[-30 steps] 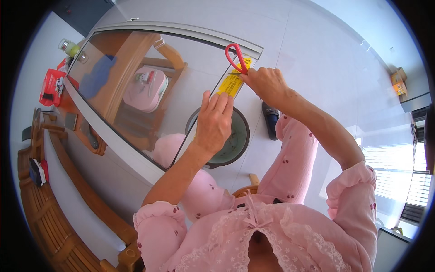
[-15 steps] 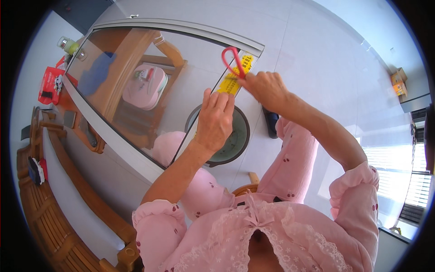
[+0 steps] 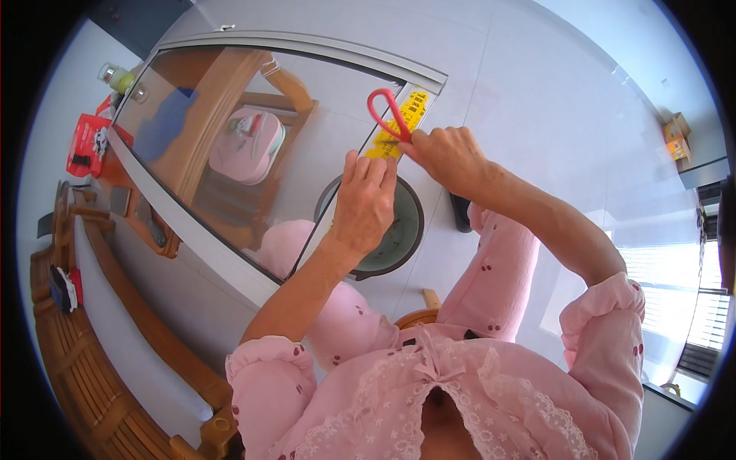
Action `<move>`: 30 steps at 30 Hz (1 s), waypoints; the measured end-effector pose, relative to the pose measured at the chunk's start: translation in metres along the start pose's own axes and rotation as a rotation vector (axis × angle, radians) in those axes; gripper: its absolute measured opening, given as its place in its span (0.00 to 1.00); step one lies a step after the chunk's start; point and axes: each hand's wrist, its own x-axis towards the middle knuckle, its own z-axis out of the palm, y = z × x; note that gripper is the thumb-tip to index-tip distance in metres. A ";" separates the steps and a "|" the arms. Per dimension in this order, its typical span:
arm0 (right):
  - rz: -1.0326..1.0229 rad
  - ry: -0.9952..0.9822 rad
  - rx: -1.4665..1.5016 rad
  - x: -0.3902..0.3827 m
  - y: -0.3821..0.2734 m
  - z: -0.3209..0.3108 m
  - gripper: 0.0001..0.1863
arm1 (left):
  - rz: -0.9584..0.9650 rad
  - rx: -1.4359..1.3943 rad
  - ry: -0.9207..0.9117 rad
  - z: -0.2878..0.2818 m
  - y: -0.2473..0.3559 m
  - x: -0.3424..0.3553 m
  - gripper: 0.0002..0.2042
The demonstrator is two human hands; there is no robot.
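My right hand [image 3: 448, 159] grips red-handled scissors [image 3: 389, 111], their metal part against a torn yellow sticker [image 3: 414, 107] on the pale frame [image 3: 207, 234] of a glass panel [image 3: 307, 84]. My left hand [image 3: 366, 201] lies on that same frame just below the sticker, fingers curled on it at the label's lower end. Beneath the panel's near corner is a dark-rimmed round tub [image 3: 411, 226] with a greenish inside. Through the glass I see a wooden chair holding a pink rounded object [image 3: 244, 153].
A wooden bench [image 3: 84, 368] runs down the left side. Beside the panel are a red package [image 3: 86, 142] and a yellow-green jar [image 3: 115, 78]. My pink-clad legs and a dark shoe [image 3: 461, 215] are below; small orange boxes [image 3: 675, 142] stand by the right wall.
My right hand and the scissors have moved down along the sticker, toward my left hand and me, and the red loop now tilts further left. My left hand stays about where it was.
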 end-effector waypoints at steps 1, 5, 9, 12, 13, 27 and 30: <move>-0.022 0.058 -0.014 0.001 0.003 0.001 0.16 | 0.000 0.003 -0.004 0.000 0.001 0.001 0.12; 0.019 0.042 0.013 -0.002 -0.002 0.003 0.16 | 0.014 0.016 0.006 0.002 0.000 -0.001 0.12; -0.015 0.018 -0.065 0.001 -0.002 0.002 0.13 | 0.007 0.006 -0.042 0.000 0.000 -0.001 0.13; -0.043 0.096 -0.080 -0.004 -0.002 0.005 0.14 | 0.007 0.002 0.006 0.000 0.001 0.000 0.12; -0.084 0.159 -0.082 -0.006 -0.003 0.007 0.16 | 0.008 0.016 0.004 0.001 0.000 -0.001 0.12; -0.080 0.145 -0.051 -0.008 -0.003 0.010 0.16 | -0.009 0.002 -0.055 0.001 0.001 -0.002 0.13; -0.062 0.152 -0.025 -0.010 -0.003 0.011 0.16 | -0.013 0.003 -0.076 0.000 0.001 0.000 0.13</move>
